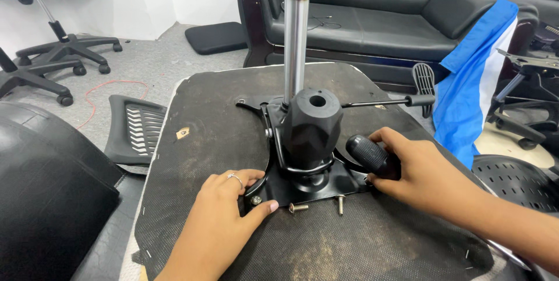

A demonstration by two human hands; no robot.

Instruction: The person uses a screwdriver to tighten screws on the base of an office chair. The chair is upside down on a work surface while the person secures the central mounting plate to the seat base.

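Note:
An upturned office chair seat (221,112) lies before me, its dusty black underside facing up. A black metal tilt mechanism (308,135) sits on it, with a chrome gas cylinder (295,42) rising from it and a thin lever (384,103) pointing right. My left hand (224,217) rests on the mechanism plate's near left corner, thumb and fingers around a bolt (255,200) there. My right hand (416,170) is wrapped around a black ribbed knob (368,153) on the mechanism's right side. Two loose bolts (298,206), (340,203) lie on the seat by the plate's near edge.
A black leather sofa (378,25) stands behind, with a blue and white cloth (474,77) draped at its right. Chair bases (64,48) stand at the left. A black mesh backrest (137,126) and a chair shell (46,188) lie at the left; a perforated seat (515,182) sits at right.

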